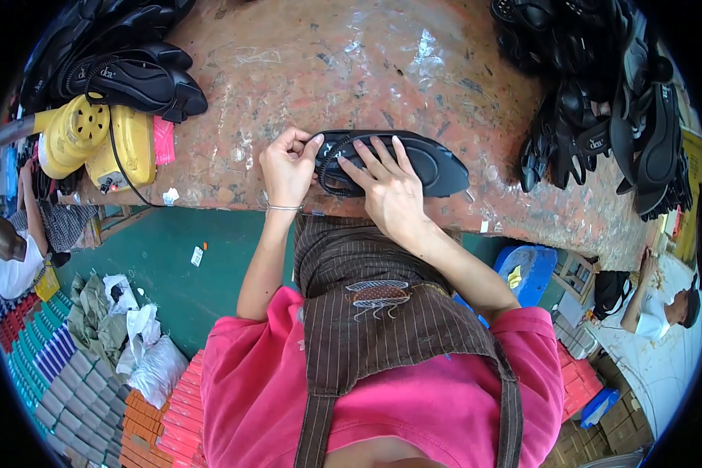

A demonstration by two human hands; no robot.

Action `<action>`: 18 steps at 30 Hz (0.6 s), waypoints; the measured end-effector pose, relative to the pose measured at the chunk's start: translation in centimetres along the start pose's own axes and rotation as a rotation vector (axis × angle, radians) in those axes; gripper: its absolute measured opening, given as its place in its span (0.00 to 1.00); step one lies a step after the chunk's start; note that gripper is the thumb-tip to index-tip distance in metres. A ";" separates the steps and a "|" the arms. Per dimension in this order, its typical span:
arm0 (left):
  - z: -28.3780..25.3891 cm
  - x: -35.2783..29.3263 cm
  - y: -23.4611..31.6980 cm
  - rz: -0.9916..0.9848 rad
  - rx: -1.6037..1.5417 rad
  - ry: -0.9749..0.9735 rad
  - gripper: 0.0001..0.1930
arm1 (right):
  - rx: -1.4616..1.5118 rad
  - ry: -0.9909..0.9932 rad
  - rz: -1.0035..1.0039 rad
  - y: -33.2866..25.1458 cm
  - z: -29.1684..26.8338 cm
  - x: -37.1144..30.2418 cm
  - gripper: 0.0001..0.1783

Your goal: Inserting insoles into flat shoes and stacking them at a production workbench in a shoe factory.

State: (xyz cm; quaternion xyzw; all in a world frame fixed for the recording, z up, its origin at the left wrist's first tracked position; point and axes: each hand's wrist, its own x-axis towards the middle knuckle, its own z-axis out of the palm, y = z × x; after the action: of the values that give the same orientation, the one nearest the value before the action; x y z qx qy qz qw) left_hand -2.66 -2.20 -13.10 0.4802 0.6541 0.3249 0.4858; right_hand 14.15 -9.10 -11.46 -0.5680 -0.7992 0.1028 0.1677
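Note:
A black sandal (443, 170) lies sole down on the worn table in front of me, its rounded toe pointing right. A ridged black strap (324, 173) loops over its heel end. My left hand (288, 165) pinches the rim of the heel end between thumb and fingers. Across the insole rests my right hand (391, 191), palm down, with its fingers stretched out and a little apart. Pale lettering on the insole shows partly between the two hands.
Black sandals (132, 78) are heaped at the table's left, beside a yellow device (125, 148) with a cord. More sandals (593, 132) pile up at the right. A blue bin (529, 269) stands below the table's right edge. Other people are at far left and far right.

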 end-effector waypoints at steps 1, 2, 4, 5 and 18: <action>0.1 -0.2 0.1 0.007 0.003 -0.007 0.07 | -0.024 0.016 0.022 -0.2 0.0 -0.1 0.23; 0.1 -0.2 -0.1 0.033 0.041 0.000 0.07 | -0.031 0.022 0.034 -0.1 -0.2 0.1 0.23; 0.3 -0.7 -0.7 0.030 0.126 -0.019 0.08 | 0.074 -0.057 0.087 0.5 -0.8 0.6 0.23; 0.3 -1.7 -1.1 0.038 0.130 -0.020 0.08 | 0.171 0.055 0.145 1.4 -0.7 0.5 0.20; 6.5 -12.3 1.5 0.815 0.637 -0.274 0.09 | 0.465 0.315 0.191 5.5 -8.3 -1.1 0.09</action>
State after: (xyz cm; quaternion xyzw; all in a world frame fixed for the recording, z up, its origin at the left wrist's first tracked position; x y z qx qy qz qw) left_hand 4.76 -13.61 -9.83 0.8570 0.4113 0.2070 0.2315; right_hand 22.49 -8.56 -5.91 -0.5958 -0.6614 0.2088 0.4048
